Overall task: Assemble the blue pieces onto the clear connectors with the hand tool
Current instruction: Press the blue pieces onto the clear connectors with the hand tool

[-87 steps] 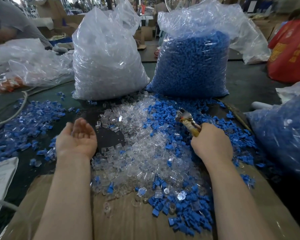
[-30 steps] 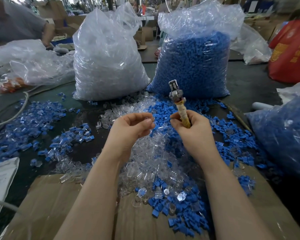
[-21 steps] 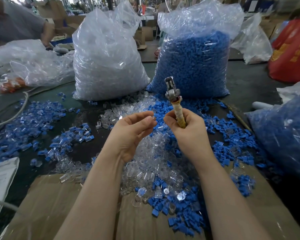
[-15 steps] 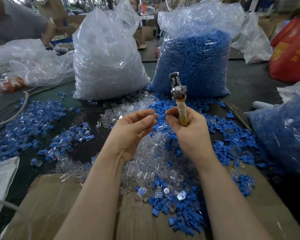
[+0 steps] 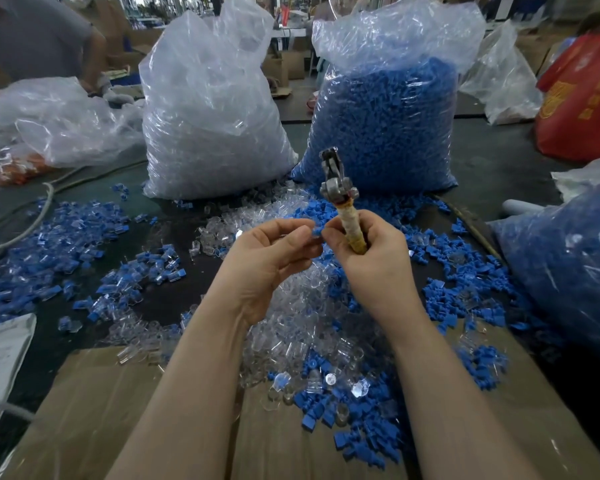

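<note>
We see two hands: the right hand [image 5: 371,258] grips one tool [image 5: 340,199] upright, the left hand [image 5: 267,261] pinches one blue piece [image 5: 316,231].

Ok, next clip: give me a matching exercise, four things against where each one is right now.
Things:
1. hand tool
2. small blue piece
3. bag of clear connectors
4. bag of blue pieces

Places:
A. standing far right of the two big bags
B. gripped upright in the right hand
C. standing far left of the two big bags
D. pinched at the left hand fingertips

Pairs: 1-B, 2-D, 3-C, 4-A
</note>
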### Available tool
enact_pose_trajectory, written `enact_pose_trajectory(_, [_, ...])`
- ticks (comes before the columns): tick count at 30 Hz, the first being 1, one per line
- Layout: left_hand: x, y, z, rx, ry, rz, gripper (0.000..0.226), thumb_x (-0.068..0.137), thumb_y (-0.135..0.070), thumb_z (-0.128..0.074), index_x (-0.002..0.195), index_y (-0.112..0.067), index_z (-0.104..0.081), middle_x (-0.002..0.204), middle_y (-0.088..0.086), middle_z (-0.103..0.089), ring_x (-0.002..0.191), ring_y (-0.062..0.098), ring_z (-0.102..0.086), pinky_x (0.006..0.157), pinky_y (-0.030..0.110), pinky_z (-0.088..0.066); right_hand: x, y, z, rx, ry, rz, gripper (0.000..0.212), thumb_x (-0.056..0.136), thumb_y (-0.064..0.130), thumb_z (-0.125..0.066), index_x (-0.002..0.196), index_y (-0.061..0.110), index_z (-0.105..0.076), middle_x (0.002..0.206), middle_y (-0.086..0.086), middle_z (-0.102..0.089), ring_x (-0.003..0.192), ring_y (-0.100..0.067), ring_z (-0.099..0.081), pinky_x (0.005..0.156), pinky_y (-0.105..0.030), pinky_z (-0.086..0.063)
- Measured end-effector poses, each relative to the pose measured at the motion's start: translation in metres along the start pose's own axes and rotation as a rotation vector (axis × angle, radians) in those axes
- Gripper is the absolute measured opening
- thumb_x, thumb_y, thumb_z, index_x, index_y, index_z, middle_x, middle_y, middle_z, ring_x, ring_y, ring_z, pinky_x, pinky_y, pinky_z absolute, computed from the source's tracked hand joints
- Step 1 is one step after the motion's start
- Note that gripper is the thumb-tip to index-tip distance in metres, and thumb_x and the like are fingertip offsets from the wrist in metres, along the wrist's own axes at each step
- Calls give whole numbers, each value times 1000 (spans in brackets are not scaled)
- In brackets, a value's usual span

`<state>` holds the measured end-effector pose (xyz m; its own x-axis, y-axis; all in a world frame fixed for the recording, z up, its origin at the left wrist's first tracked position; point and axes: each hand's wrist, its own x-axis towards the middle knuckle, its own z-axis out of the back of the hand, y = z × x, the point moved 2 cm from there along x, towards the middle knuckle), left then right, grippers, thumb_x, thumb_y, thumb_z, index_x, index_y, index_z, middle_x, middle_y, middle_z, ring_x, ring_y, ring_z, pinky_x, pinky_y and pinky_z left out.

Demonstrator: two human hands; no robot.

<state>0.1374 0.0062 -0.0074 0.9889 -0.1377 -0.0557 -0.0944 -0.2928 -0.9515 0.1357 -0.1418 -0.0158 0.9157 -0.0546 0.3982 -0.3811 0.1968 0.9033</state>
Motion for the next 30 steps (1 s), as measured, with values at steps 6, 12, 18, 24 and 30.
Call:
enact_pose_trajectory(6, [0,-1,-1,122,-2,-36,31,73,-28,-71,99,-11,-70,92,5,-76,78,12,-70,69,20,-56,0,2,1,-23,1,29,10,91,20,-69,85,15,-63,67,12,-62,60,-6,-54,61,-24,-51])
enact_pose_trajectory(12, [0,-1,0,54,-29,-70,28,67,-14,-73,95,-8,-72,84,4,-74,77,13,-69,76,22,-58,0,0,0,12,28,31,19,92,14,-68,83,30,-63,72,18,-65,67,-1,-59,66,-14,-49])
enact_pose_trajectory(18, [-1,-1,-1,25,-52,-84,29,64,-10,-73,94,-7,-71,82,3,-75,79,14,-69,80,25,-58,1,-2,-1,22,8,16,20,90,16,-69,81,32,-63,77,14,-67,72,-3,-62,68,-14,-49])
enact_pose_trajectory(24, [-1,-2,2,49,-66,-133,26,63,-11,-74,89,-11,-73,85,3,-76,82,15,-70,81,26,-59,1,-3,-2,-8,8,5,17,90,22,-70,78,30,-62,71,9,-63,62,-3,-53,60,-21,-48])
enact_pose_trajectory(30, [-2,-3,1,162,-93,-193,19,71,-7,-76,87,-18,-75,88,3,-77,86,16,-70,84,29,-58,1,-3,-1,-25,-4,-16,13,90,24,-70,79,24,-63,66,2,-59,59,-8,-48,59,-33,-47])
